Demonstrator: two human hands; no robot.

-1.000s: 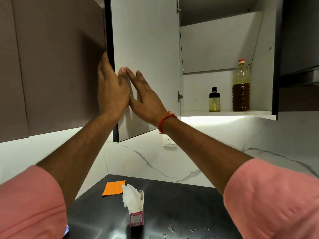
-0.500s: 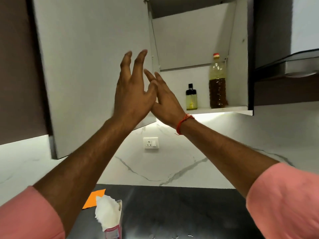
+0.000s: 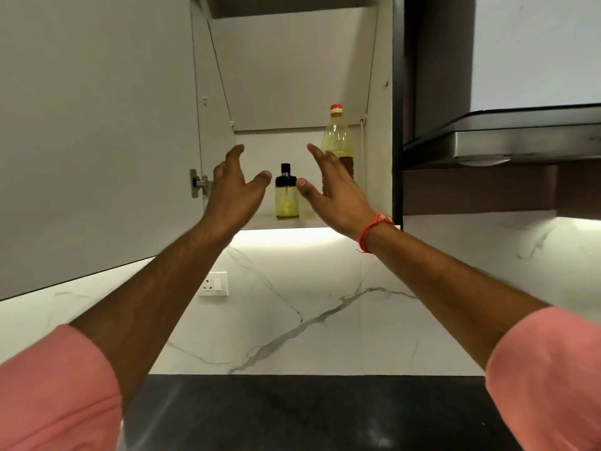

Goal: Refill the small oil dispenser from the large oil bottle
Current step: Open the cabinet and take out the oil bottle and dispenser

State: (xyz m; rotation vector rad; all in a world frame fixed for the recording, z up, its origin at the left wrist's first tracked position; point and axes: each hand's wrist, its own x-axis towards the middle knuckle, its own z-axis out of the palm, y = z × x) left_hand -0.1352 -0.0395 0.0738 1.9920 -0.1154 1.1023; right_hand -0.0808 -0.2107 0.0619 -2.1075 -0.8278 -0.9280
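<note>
Fingers (image 3: 234,154) spread beside small oil dispenser (image 3: 287,200); right hand (image 3: 335,193) half-hides large oil bottle (image 3: 336,138).

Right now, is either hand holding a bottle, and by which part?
Nothing is held. The left hand and right hand are open on either side of the small oil dispenser, not touching it.

One head-worn wide-angle camera, tilted upward from close range, faces an open wall cabinet (image 3: 292,76); the dark surface (image 3: 309,415) edges the bottom of the view.
</note>
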